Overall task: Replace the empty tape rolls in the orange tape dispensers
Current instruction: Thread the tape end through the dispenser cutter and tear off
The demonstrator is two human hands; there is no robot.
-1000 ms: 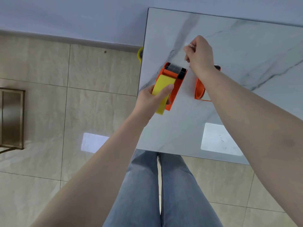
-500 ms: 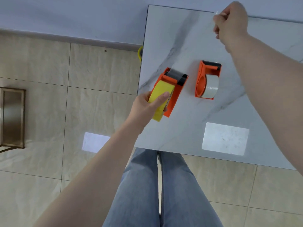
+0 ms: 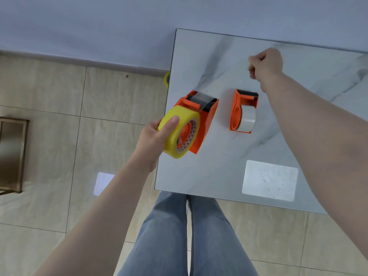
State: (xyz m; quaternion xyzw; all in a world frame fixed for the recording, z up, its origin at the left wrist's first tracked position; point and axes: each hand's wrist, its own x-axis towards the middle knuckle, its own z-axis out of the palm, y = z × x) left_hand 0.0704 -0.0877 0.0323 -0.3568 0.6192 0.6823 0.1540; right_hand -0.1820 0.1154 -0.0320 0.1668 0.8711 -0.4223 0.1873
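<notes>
My left hand (image 3: 157, 136) gripping the yellow tape roll (image 3: 179, 132) in its orange dispenser (image 3: 207, 120), right hand (image 3: 265, 63) raised beyond, fist curled, perhaps pinching tape.

The surface (image 3: 298, 116) was pale grey-white marble with dark grey veins. Both tape dispensers were bright orange with black cutter ends: the left dispenser (image 3: 207, 124) carried a translucent yellow tape roll (image 3: 179, 134) whose core showed dark triangles printed on white, and the right dispenser (image 3: 236, 108) a whitish tape roll (image 3: 248, 120) with faint grey lettering. The floor (image 3: 59, 136) was beige tile with thin dark grout lines, the wall (image 3: 99, 26) pale lavender-grey, and the jeans (image 3: 179, 236) light blue.
</notes>
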